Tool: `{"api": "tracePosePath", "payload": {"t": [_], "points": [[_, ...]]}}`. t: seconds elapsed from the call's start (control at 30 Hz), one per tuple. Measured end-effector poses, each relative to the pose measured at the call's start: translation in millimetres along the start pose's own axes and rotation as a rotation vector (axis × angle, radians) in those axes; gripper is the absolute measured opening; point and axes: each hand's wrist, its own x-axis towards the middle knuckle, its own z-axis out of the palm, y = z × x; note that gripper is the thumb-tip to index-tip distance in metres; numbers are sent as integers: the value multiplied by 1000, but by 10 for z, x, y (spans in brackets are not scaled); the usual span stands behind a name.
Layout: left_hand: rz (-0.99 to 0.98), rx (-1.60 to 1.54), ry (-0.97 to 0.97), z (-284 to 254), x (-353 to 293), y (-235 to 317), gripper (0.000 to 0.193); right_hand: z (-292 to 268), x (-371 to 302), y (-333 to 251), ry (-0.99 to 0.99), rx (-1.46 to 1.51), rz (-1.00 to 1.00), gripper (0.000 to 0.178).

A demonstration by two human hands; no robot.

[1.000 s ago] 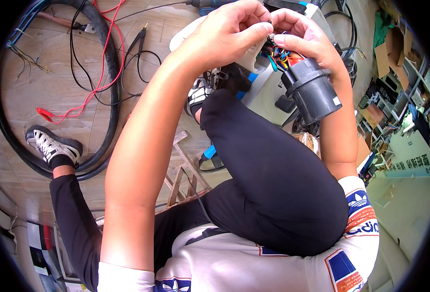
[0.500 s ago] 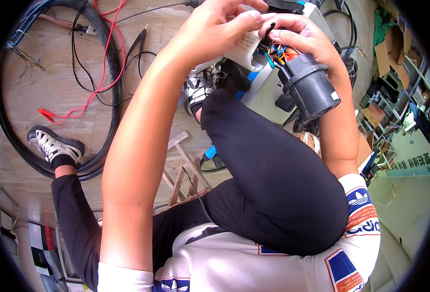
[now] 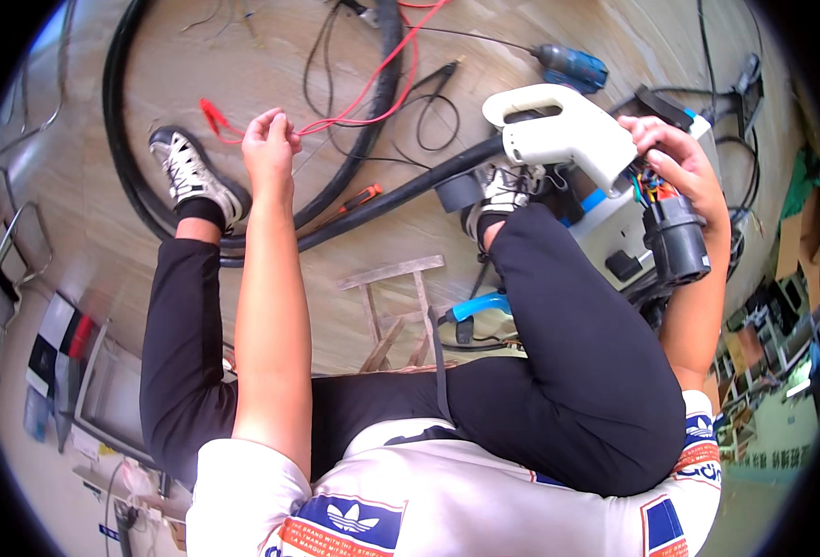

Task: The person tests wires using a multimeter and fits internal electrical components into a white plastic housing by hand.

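My right hand (image 3: 675, 156) grips an opened charging gun where its white pistol-shaped housing (image 3: 559, 130) meets the black round connector (image 3: 677, 243). Several coloured wires (image 3: 650, 188) show bare between these two parts. Out to the left, my left hand (image 3: 271, 144) has its fingers curled together, palm side up. Whatever it pinches, if anything, is too small to make out. A red test lead (image 3: 359, 102) runs behind that hand to a red alligator clip (image 3: 213, 119); whether they touch, I cannot tell.
A thick black cable (image 3: 373, 213) loops over the floor around my foot. A blue power drill (image 3: 570, 68), an orange-handled screwdriver (image 3: 362, 198) and thin black leads lie about. Between my legs are a wooden stool (image 3: 391, 275) and a blue-handled plug (image 3: 480, 306).
My left hand has left the white housing and swung out to the left. The right hand keeps its hold on the charging gun. The view has shifted, bringing the drill in.
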Motion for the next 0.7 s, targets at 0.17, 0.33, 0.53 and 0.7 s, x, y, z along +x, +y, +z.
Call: {"api": "tracePosePath", "payload": {"t": [0.17, 0.33, 0.53, 0.7], "points": [[149, 467, -24, -220, -9, -245, 25, 38, -17, 34, 88, 90, 49, 14], [363, 579, -381, 1057, -707, 22, 16, 21, -66, 54, 123, 87, 64, 14], [707, 941, -397, 2255, -530, -317, 24, 76, -47, 114, 182, 226, 82, 15], [618, 1229, -483, 2530, -299, -363, 22, 108, -119, 148, 204, 184, 36, 16]]}}
